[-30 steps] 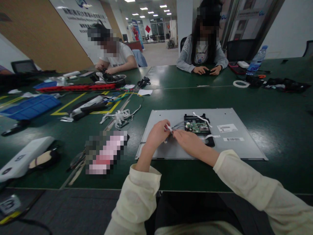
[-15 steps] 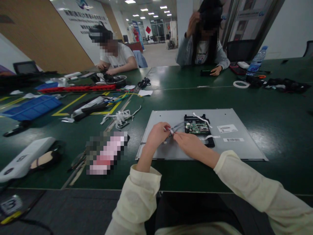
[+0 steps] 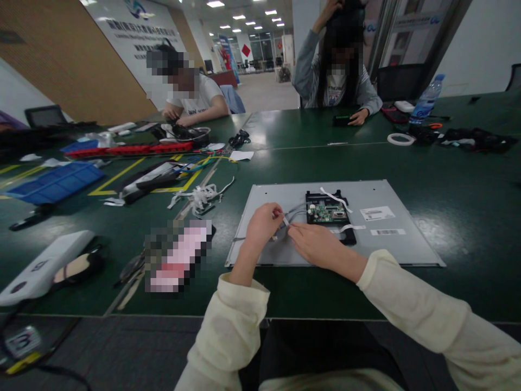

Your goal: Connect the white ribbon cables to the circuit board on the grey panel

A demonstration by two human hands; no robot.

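Observation:
My left hand (image 3: 264, 227) is closed in a pinch over the left half of a flat grey metal panel (image 3: 402, 252). It grips one end of a short white tape strip (image 3: 286, 220) beside thin grey cables (image 3: 296, 210). At the strip's other end, the fingers of my right hand (image 3: 315, 244) are pressed together on it. The cables run to a green circuit board (image 3: 330, 213) in a black plastic frame (image 3: 350, 237) on the panel. Two more white strips lie across the frame, an upper strip (image 3: 336, 199) and a lower strip (image 3: 353, 227). My fingertips hide part of the cables.
Left of the panel lie a phone-like pixelated object (image 3: 185, 252) and a heap of white strips (image 3: 200, 199). Farther left are a blue tray (image 3: 57, 182) and a white device (image 3: 46, 266). A tape roll (image 3: 401, 139) and bottle (image 3: 427, 100) stand far right. Two people sit opposite.
Both my hands stay nearly in place on the tape strip, with slight finger shifts. Across the table, the person at right has raised a hand higher over the head.

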